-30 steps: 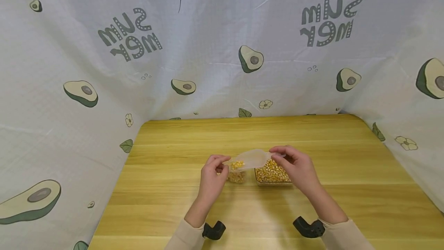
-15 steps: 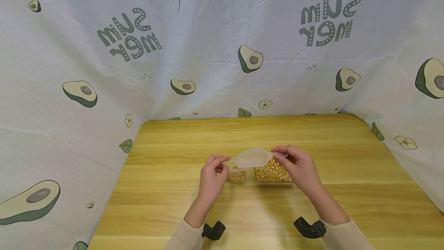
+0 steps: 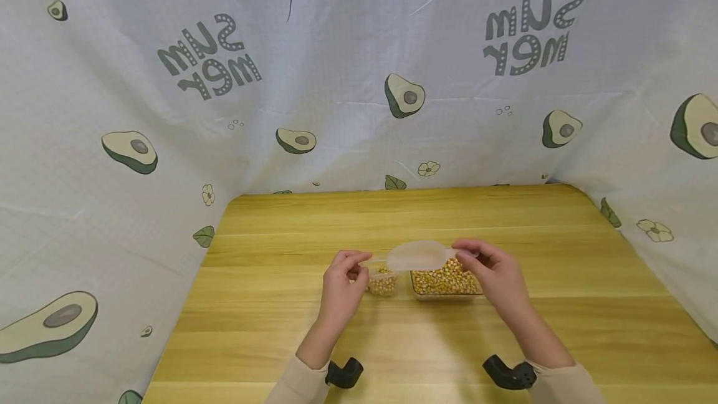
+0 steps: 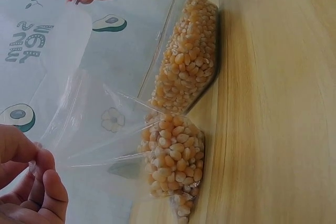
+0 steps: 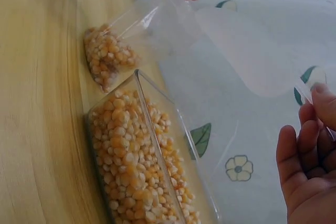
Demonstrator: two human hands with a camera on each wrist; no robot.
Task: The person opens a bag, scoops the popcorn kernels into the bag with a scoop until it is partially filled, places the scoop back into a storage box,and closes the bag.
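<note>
My left hand pinches the top edge of a clear plastic bag, keeping its mouth spread. Corn kernels fill the bottom of the bag, which stands on the table. In my right hand is the handle of a translucent white scoop, pinched between thumb and fingers. The scoop lies level above the box, its front end by the bag's mouth, and no kernels show in it. Just right of the bag, a clear rectangular box holds many corn kernels.
A wooden table carries the bag and the box. White cloth printed with avocados hangs behind it and along both sides. Black curved mounts sit on both wrists.
Yellow kernels seen at the scoop's front a second ago have gone from it. My right hand has drawn the scoop rightward, away from the bag. The left hand stays at the bag's edge.
</note>
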